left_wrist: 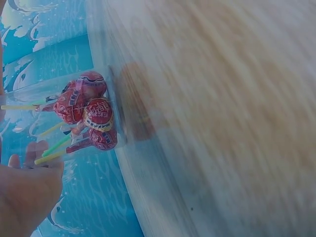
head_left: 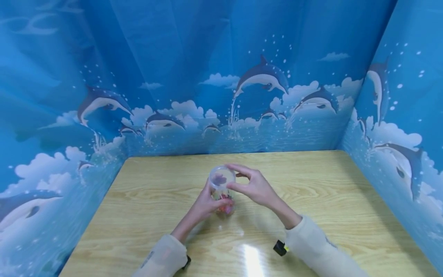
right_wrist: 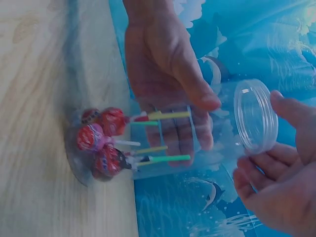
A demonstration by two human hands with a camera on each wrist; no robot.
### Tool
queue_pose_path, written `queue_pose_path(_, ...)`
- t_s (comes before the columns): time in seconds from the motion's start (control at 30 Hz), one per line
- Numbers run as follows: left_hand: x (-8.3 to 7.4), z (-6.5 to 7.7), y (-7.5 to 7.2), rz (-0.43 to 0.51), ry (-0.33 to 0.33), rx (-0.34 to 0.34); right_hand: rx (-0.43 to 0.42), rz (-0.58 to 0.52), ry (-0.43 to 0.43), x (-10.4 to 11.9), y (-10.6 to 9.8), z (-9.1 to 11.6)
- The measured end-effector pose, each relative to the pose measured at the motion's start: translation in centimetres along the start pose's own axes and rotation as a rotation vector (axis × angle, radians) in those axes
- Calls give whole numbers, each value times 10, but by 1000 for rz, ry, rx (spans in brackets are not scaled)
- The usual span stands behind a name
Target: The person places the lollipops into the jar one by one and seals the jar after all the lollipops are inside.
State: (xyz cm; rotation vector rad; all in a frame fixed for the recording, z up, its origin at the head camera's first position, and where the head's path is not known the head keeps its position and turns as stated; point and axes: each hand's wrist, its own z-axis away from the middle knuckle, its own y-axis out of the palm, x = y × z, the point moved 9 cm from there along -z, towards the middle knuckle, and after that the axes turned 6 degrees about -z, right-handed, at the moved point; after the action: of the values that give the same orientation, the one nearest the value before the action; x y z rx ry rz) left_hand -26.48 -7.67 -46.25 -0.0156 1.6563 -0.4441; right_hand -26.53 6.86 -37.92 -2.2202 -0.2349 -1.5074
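A clear plastic jar (right_wrist: pixel 222 118) stands upright on the table, its base right at the wood in both wrist views. Several lollipops (left_wrist: pixel 94 113) in red wrappers lie at its bottom, heads down, with yellow, green and white sticks pointing up. My left hand (head_left: pixel 204 204) grips the jar's body from the left, thumb across the near side. At the top is a round, clear, ridged lid (right_wrist: pixel 256 116). My right hand (head_left: pixel 256 186) holds that lid by its edge from the right, thumb on the near side and fingers on the far side.
The light wood-grain table (head_left: pixel 155 192) reaches back to a blue curtain (head_left: pixel 194 127) printed with dolphins and clouds, which also hangs along both sides. Small black devices (head_left: pixel 280 248) show at the sleeves. A bright glare (head_left: pixel 252 259) lies on the front of the table.
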Motion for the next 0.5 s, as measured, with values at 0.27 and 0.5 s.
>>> queue_pose_path(0.27,-3,2,0,-7,38,-12,-138,54,-35,1,0,7)
queue_pose_path(0.5,-5,1,2,-15,35,-29,-164,76,-57,2,-1,9)
